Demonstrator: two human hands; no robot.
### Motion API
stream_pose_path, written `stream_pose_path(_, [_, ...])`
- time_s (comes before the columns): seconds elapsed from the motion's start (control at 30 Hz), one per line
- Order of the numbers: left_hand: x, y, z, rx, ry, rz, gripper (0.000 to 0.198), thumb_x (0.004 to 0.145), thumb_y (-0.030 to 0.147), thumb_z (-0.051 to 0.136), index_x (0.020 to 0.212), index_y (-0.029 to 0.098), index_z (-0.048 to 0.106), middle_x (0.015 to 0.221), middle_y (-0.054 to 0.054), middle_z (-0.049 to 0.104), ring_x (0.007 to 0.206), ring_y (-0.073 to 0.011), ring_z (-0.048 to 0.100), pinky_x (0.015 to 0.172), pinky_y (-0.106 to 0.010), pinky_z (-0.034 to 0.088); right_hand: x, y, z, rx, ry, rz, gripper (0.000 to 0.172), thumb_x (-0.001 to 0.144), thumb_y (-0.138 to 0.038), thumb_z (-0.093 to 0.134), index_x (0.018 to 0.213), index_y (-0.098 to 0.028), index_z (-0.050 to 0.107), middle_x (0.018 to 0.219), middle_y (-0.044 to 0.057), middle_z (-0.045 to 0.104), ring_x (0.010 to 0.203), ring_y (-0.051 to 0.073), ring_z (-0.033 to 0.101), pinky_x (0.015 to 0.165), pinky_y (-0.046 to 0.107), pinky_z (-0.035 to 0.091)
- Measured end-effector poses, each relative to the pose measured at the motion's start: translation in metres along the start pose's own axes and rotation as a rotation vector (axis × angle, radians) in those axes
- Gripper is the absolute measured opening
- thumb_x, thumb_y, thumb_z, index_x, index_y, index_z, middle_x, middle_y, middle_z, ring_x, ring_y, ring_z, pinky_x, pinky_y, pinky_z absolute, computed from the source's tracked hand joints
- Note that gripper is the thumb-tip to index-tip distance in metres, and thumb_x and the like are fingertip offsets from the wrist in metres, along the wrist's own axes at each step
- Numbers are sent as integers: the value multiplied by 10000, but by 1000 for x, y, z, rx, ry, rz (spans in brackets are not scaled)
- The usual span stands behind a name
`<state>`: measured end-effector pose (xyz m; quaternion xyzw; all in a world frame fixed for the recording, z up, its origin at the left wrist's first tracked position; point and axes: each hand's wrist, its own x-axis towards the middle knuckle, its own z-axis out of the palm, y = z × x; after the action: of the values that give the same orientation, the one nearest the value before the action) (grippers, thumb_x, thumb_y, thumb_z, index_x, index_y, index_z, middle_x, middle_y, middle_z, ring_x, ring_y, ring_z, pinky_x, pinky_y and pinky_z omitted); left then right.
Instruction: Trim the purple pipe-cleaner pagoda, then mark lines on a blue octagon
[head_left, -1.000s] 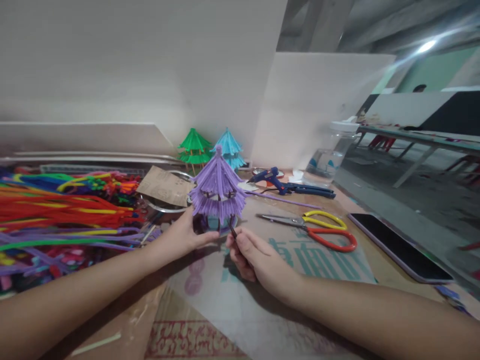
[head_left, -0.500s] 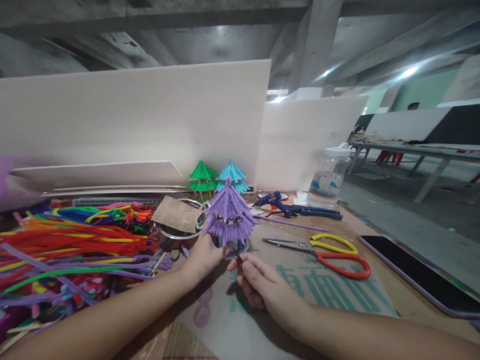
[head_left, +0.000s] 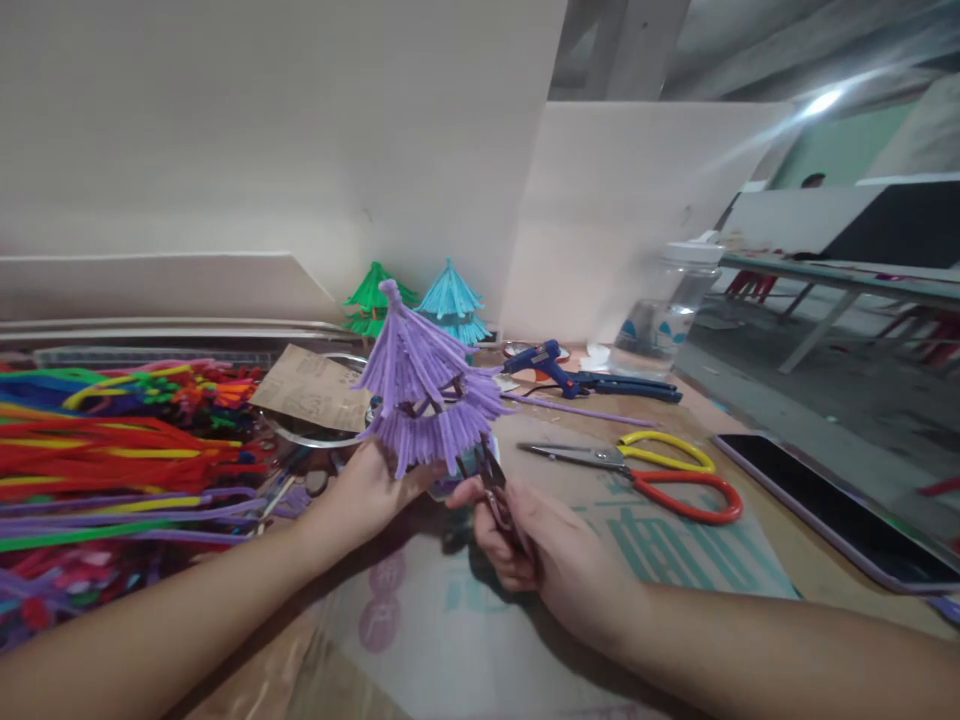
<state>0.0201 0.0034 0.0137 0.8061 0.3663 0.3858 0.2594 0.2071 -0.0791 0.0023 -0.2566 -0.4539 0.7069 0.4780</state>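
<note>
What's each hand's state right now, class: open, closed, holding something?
Left hand: holding the purple model low down, fingers partly hidden.
Right hand: closed on a dark slim tool.

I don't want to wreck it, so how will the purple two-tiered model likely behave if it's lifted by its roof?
The purple model is probably light, since it looks built from thin fuzzy strips. Its lower fringe would likely bend rather than snap, being separate strips. It could tip, as it leans in the left hand.
</note>
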Motion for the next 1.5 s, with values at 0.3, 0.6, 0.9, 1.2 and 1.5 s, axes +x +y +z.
stream_pose_path(0.3, [-1,-5,1,28,57,28,458,834,617,607,1049,214,647,1131,-106,747,1088,-325,679,1097,-498,466,0,1,0,18,-12,88,518,762,-663,742,787,-196,517,543,-100,389,412,40,190,402,198,114])
stream_pose_path(0.6, [1,2,5,-30,42,9,392,826,612,637,927,234,650,1032,-73,759,1055,-291,686,1049,-454,517,0,-2,0,7,15,92,528,734,-665,764,781,-200,517,487,-115,401,380,33,188,369,177,119])
stream_pose_path(0.9, [1,8,5,-53,50,-30,386,789,606,665,866,230,624,932,-63,756,900,-271,703,984,-452,555,-2,-4,1,3,31,97,513,747,-648,756,776,-196,515,476,-123,383,376,25,173,377,185,119])
stream_pose_path(1.2, [1,3,8,-54,104,-14,392,761,619,685,812,235,621,862,-56,748,796,-247,689,933,-438,583,-1,-5,-1,0,27,97,514,739,-653,754,765,-202,508,463,-129,370,370,28,167,373,187,116])
stream_pose_path(1.5, [3,10,8,-75,79,-5,403,771,646,657,758,248,589,831,-45,732,781,-238,685,925,-422,596,1,-3,-4,59,26,93,474,751,-598,777,756,-193,530,458,-120,395,369,28,184,364,171,115])
